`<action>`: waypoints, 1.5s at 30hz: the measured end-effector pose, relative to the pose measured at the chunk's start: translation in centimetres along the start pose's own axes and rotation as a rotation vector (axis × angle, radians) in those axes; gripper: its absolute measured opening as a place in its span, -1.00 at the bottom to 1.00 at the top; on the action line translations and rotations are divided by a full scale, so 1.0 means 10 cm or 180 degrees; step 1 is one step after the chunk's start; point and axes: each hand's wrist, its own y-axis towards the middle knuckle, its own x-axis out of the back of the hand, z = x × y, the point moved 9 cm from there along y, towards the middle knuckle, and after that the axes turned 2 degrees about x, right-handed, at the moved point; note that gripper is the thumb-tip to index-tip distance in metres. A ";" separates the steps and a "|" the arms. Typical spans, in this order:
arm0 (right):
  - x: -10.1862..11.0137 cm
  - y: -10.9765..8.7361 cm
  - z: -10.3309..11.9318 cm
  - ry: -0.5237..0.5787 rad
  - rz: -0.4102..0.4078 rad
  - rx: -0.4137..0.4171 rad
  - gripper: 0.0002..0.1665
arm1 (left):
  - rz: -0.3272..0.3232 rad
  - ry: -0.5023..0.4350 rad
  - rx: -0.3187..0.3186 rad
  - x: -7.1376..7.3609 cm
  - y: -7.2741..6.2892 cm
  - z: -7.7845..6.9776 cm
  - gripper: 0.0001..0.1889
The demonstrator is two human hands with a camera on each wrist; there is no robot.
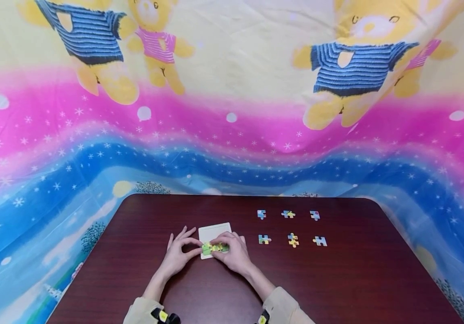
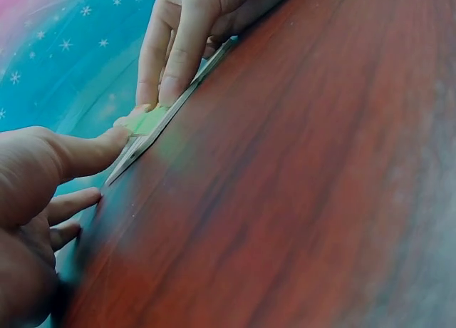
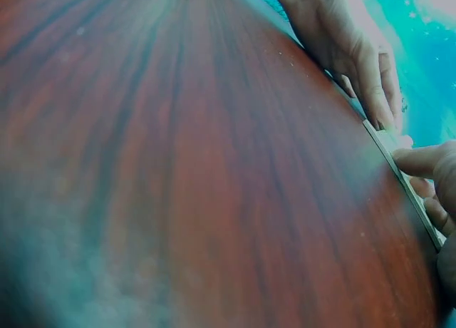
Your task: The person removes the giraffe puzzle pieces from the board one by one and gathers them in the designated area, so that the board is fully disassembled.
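Note:
A white puzzle board (image 1: 211, 231) lies on the table, slightly turned, with joined green-and-yellow puzzle pieces (image 1: 206, 249) along its near side. From the left, my left hand (image 1: 177, 254) pinches the green piece's end between thumb and forefinger, its other fingers spread. My right hand (image 1: 234, 253) reaches over the board's right part, thumb and forefinger gripping the same row and covering part of it. In the left wrist view, the green piece (image 2: 148, 121) sits at the board's near edge, between both hands' fingertips. The right wrist view shows the board's edge (image 3: 410, 192) low on the table.
Several loose puzzle pieces stand in two rows to the right, among them a far-row piece (image 1: 288, 214) and a near-row piece (image 1: 293, 240). The dark red-brown table (image 1: 337, 283) ends at the back against a cloth (image 1: 232, 166) printed with bears.

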 end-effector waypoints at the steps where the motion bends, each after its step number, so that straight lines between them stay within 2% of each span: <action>1: 0.00 0.00 0.00 -0.0009 0.0000 0.0000 -0.71 | -0.0018 -0.0009 0.0002 0.00 0.00 0.00 -0.93; 10: -0.01 -0.01 0.03 0.0030 0.0058 -0.0007 -0.62 | -0.0053 0.0041 0.0213 0.00 0.05 0.02 -0.92; 15: -0.03 -0.01 0.05 -0.0040 0.0073 0.0031 -0.61 | -0.0029 -0.0043 0.0322 0.02 0.06 0.03 -0.95; 23: -0.03 -0.05 0.17 -0.0436 -0.0085 0.0452 -0.56 | 0.0083 -0.0048 0.0407 0.02 0.07 0.03 -0.94; 32: -0.01 -0.08 0.30 -0.0754 -0.0296 0.0890 -0.62 | 0.0193 -0.0116 0.0500 0.01 0.09 0.06 -0.92; 38: -0.01 -0.10 0.33 -0.0763 -0.0257 0.0989 -0.58 | 0.0258 -0.0266 0.0551 0.01 0.10 0.08 -0.91; 45: 0.00 -0.11 0.35 -0.0814 -0.0402 0.1073 -0.62 | 0.0234 -0.0334 0.0520 0.01 0.09 0.09 -0.90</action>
